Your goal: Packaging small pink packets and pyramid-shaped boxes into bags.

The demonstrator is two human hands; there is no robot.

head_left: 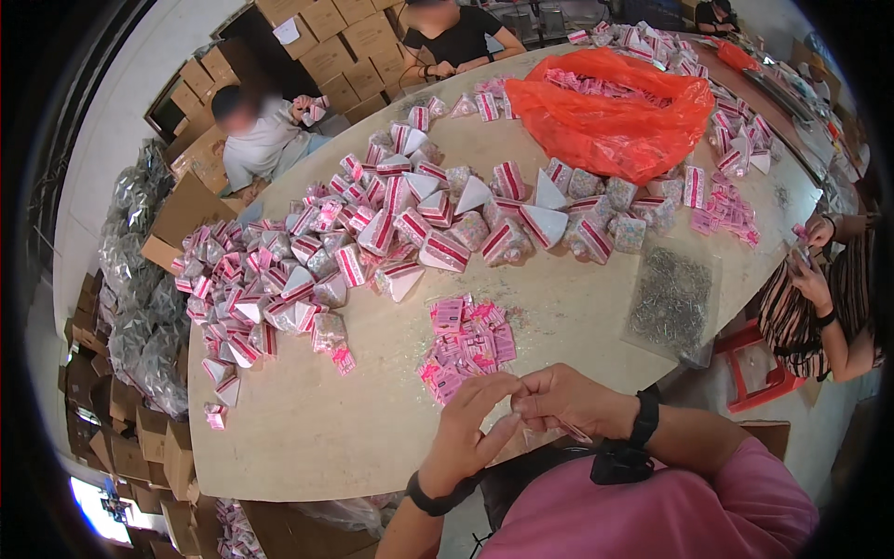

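My left hand [468, 424] and my right hand [575, 401] meet at the table's near edge, fingertips together. The right fingers are pinched closed, with a thin pinkish edge [573, 431] showing beneath them; its kind is hidden. My left fingers and thumb curve round to the same spot, and whatever they pinch cannot be made out. Just beyond lies a loose pile of pink printed cards [466, 347]. A shallow clear tray [705, 321] of small metal pins sits beyond my right hand.
Many wedge-shaped pink-and-white packs [442, 250] spread across the wooden table [307, 429]. A red plastic bag [596, 140] of pink pieces stands at the far side. Other people sit round the table. A red stool [745, 368] is at the right; cardboard boxes [154, 433] stack at the left.
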